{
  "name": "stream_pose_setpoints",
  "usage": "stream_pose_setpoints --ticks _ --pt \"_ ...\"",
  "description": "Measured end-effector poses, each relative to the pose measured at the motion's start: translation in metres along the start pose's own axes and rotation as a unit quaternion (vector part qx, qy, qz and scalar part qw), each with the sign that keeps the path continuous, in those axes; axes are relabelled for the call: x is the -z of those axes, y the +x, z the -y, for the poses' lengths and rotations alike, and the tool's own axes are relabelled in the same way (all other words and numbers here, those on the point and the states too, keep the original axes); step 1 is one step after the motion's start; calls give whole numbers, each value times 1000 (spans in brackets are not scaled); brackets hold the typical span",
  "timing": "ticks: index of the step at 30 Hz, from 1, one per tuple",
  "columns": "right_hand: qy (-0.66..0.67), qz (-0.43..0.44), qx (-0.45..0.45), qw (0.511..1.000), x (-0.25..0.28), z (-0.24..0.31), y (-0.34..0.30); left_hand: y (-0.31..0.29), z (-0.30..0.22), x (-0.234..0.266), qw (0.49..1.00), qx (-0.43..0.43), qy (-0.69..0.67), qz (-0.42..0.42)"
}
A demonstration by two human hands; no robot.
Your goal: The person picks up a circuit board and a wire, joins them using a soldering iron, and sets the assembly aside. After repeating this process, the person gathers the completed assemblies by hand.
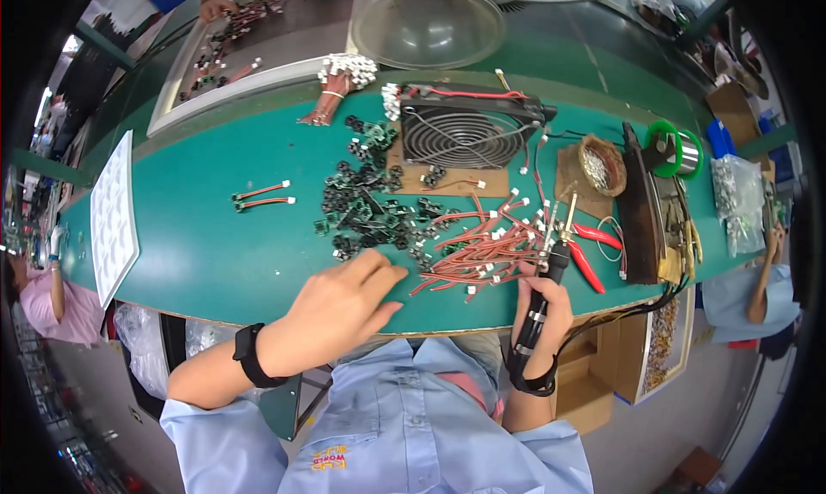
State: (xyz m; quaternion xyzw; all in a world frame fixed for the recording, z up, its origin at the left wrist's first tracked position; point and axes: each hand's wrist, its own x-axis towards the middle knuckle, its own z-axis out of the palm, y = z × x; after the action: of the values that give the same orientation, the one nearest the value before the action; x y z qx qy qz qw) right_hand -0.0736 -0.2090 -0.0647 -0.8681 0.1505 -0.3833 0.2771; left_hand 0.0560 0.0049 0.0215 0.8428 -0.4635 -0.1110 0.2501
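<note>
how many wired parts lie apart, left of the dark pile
2: the upper wired part and, just below it, the lower wired part, both on the green tabletop.

Tally, green bench [189, 253]: one black fan [469, 137]; one soldering iron [557, 257]; one red-handled tool [585, 266]; one green-rimmed spool [688, 152]; one banded wire bundle [335, 89]. Wired pieces [262, 203] set apart: two. Red wires [482, 257], black-green parts [366, 219]: many, overlapping, uncountable.

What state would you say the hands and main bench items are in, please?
Left hand: partly curled, grip unclear
Right hand: closed in a grip
Soldering iron: held in right hand; heat unclear
Red-handled pliers: handles spread
Fan: spinning unclear
Connector wires: loosely heaped
Wire bundle: tied
Solder spool: wound
</note>
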Motion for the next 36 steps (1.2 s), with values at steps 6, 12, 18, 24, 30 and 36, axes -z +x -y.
stream_pose_setpoints --ticks 6,12,18,24,30,36 --pt "41 -19 62 997 -1 0 1 20 -13 -22 1000 13 10 8" --pt "36 -5 60 998 2 -3 -2 31 -9 -30 999 -17 30 -9" --pt "73 -10 37 997 2 -7 -5 23 -12 -15 996 -37 65 -50" --pt "123 -20 -17 992 9 6 -8 12 -14 -7 990 -49 84 -99" --pt "205 26 13 978 15 55 6 -8 -32 -13 993 -24 -13 -111" --pt "248 106 18 963 10 61 4 -12 -41 -25 981 11 -151 -124"
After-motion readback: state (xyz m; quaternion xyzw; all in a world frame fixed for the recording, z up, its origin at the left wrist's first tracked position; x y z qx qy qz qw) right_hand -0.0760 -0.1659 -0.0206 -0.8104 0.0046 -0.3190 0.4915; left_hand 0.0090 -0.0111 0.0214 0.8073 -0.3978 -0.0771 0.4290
